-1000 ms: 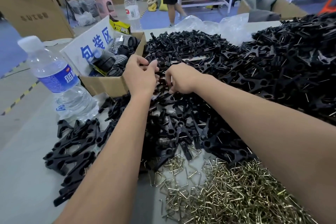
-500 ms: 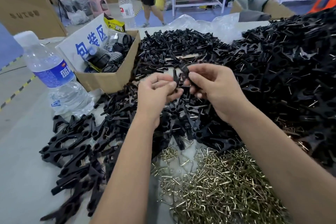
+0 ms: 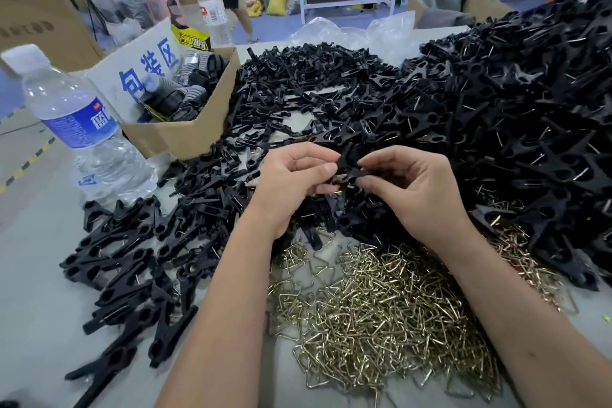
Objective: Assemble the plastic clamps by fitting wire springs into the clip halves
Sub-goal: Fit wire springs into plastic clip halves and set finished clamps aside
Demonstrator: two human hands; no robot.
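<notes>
Both hands, left (image 3: 291, 182) and right (image 3: 417, 189), have pulled back from the clip pile (image 3: 314, 103) and now pinch black clip halves (image 3: 349, 164) together above it, so looks like spring (image 3: 381, 308) fitting comes next.

Both bare forearms reach forward from the lower edge and converge in the middle of the view. The left hand (image 3: 291, 182) is turned palm-in, fingers curled, thumb pressed against the curled index finger in a pinching grip. The right hand (image 3: 414, 185) faces it, fingertips nearly meeting the left's, thumb and forefinger likewise pinched and the remaining fingers bent beneath.
</notes>
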